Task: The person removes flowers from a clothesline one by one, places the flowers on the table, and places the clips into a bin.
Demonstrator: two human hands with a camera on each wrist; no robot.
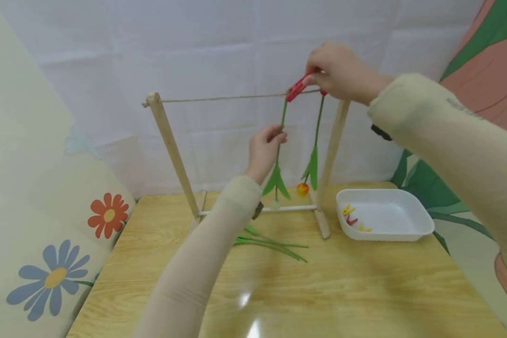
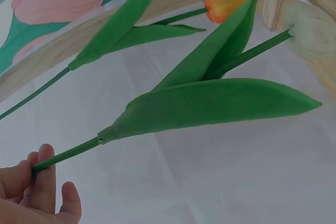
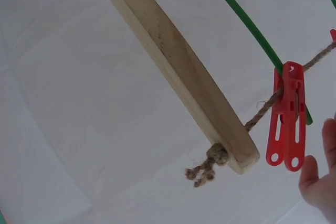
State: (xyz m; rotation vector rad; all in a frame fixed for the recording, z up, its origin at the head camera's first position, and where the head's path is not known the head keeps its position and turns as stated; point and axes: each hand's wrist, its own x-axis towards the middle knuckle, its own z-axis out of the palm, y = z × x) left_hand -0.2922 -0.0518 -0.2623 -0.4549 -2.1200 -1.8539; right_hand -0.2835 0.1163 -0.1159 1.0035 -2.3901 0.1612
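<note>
At the rope, my right hand grips a red clothespin by its handles. The clothespin's tip is at the stem top of an upside-down white tulip. My left hand pinches that tulip's green stem between thumb and fingers, below the rope. Beside it an orange-yellow tulip hangs head down, its stem clipped to the rope by another red clothespin. The right wrist view cuts off most of my right hand at the right edge.
The rope runs between two wooden posts with a white bar low between them. Several green stems lie on the wooden table, partly behind my left arm. A white tray at right holds yellow and red clothespins.
</note>
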